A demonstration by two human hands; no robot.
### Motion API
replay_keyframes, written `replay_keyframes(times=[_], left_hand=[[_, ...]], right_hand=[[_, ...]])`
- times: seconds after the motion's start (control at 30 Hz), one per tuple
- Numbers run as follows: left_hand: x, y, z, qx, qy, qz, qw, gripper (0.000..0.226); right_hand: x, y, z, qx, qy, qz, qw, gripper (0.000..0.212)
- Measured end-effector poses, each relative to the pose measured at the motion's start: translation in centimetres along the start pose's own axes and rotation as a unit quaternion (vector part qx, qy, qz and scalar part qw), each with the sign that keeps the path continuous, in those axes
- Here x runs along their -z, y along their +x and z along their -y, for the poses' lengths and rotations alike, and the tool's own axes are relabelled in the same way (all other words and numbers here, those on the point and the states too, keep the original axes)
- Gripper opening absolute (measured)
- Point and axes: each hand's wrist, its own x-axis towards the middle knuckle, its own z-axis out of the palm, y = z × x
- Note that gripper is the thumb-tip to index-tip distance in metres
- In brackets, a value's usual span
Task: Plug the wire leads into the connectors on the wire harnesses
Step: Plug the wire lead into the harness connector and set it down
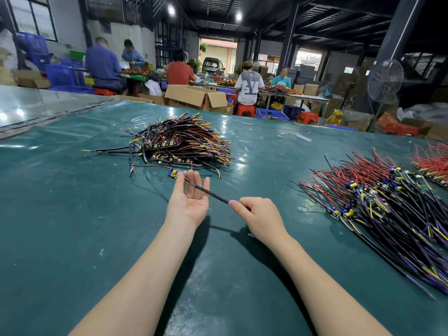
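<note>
A black sheathed wire harness (213,194) stretches between my two hands above the green table (72,214). My right hand (257,214) pinches its near end between thumb and curled fingers. My left hand (190,197) lies palm up with straight fingers, and the harness passes over them. At my left fingertips the harness ends in coloured leads joined to a small circuit board (172,172) with a blue part.
A heap of harnesses with boards (179,141) lies beyond my hands. A second pile of red and black wired boards (378,204) spreads at the right, with another pile (434,166) at the far right edge. Other people sit at tables behind, among cardboard boxes.
</note>
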Motion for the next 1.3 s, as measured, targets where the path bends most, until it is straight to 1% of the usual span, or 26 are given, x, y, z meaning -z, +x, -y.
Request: replay_keyframes(times=[0.07,0.17,0.3,0.4,0.47,0.6,0.67,0.8,0.9,1.03,1.13,1.2,1.3], left_hand=[[-0.1,-0.1,0.1,0.008,0.013,-0.008,1.000,0.025],[-0.2,-0.3,0.4,0.020,0.041,-0.025,0.999,0.025],[-0.6,-0.6,0.6,0.024,0.062,-0.019,0.998,0.024],[-0.4,-0.5,0.5,0.011,0.069,-0.009,0.997,0.027],[-0.3,-0.3,0.3,-0.004,0.077,0.001,0.997,0.031],[-0.1,0.1,-0.3,-0.042,0.088,-0.006,0.995,0.024],[0.0,0.1,-0.3,-0.054,0.096,-0.004,0.994,0.024],[-0.1,0.0,-0.1,-0.058,0.102,0.011,0.993,0.024],[0.0,0.2,-0.5,-0.064,0.100,0.008,0.993,0.025],[0.0,0.3,-0.8,-0.064,0.102,-0.001,0.993,0.025],[0.0,0.4,-0.9,-0.064,0.082,-0.016,0.994,0.026],[0.0,0.4,-0.7,-0.059,0.071,-0.016,0.996,0.025],[0.0,0.2,0.1,-0.051,0.074,-0.008,0.996,0.022]], right_hand=[[0.0,0.2,0.0,-0.015,-0.033,-0.007,0.999,0.055],[0.4,0.5,0.1,-0.042,-0.111,-0.021,0.993,0.056],[0.6,0.9,0.5,-0.060,-0.149,-0.035,0.986,0.059],[0.3,0.9,0.4,-0.073,-0.127,-0.031,0.989,0.059],[0.4,0.8,-0.1,-0.064,-0.091,-0.008,0.994,0.056],[0.8,0.5,-0.7,-0.059,-0.016,0.059,0.996,0.037],[0.7,0.7,-0.6,-0.074,-0.025,0.061,0.995,0.032],[0.0,0.8,-0.3,-0.085,-0.085,0.047,0.992,0.034],[-0.1,0.5,-0.4,-0.055,-0.097,0.040,0.993,0.038],[-0.1,0.1,-0.7,0.010,-0.082,0.018,0.996,0.023],[0.0,0.2,-0.8,0.037,-0.148,-0.015,0.988,0.023],[-0.1,0.3,-0.4,0.056,-0.154,-0.035,0.986,0.024],[-0.5,0.4,0.0,0.079,-0.185,-0.028,0.979,0.027]])
